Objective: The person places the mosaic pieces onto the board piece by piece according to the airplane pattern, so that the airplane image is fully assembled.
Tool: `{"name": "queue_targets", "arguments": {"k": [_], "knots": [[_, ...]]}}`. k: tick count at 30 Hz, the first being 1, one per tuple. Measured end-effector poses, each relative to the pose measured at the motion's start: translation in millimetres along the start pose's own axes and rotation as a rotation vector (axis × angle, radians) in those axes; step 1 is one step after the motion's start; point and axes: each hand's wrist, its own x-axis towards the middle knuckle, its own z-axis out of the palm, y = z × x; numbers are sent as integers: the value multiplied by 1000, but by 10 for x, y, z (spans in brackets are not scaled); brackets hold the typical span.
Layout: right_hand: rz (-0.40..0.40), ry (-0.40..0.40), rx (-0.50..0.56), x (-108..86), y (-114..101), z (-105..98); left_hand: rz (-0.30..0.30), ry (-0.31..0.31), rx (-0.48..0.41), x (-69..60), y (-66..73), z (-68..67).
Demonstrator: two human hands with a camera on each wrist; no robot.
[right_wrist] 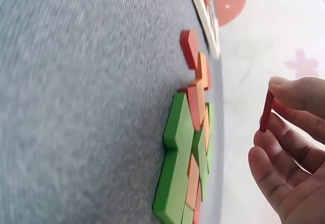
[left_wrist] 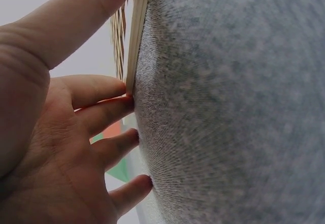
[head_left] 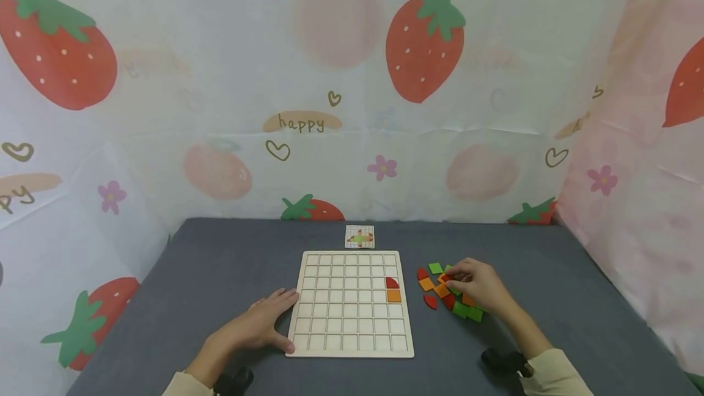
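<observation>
Two pieces, a red quarter-round [head_left: 392, 283] and an orange square [head_left: 393, 296], are sitting in the rightmost column of the grid board [head_left: 349, 296]. I'm watching the left hand [head_left: 260, 321] resting spread fingers against its left edge, while the right hand [head_left: 481, 285] is pinching a thin red piece [right_wrist: 267, 111] above the loose pile [head_left: 442, 291] on the bench [head_left: 264, 261]. The backdrop [head_left: 220, 78] is reading "happy".

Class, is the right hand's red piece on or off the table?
Off: the right hand pinches the red piece above the table.
</observation>
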Motion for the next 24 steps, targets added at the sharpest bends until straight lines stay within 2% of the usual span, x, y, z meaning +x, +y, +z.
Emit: {"name": "queue_targets", "arguments": {"k": [9, 17, 19, 24], "knots": [[-47, -8, 22, 0, -91, 67, -4, -13, 0, 0, -6, -7], [-146, 55, 5, 5, -165, 178, -28, -13, -11, -13, 23, -12], [-152, 57, 8, 8, -182, 192, -31, -12, -8, -12, 26, -14], [-96, 11, 10, 21, -240, 208, -24, -14, -6, -5, 17, -12]]}}
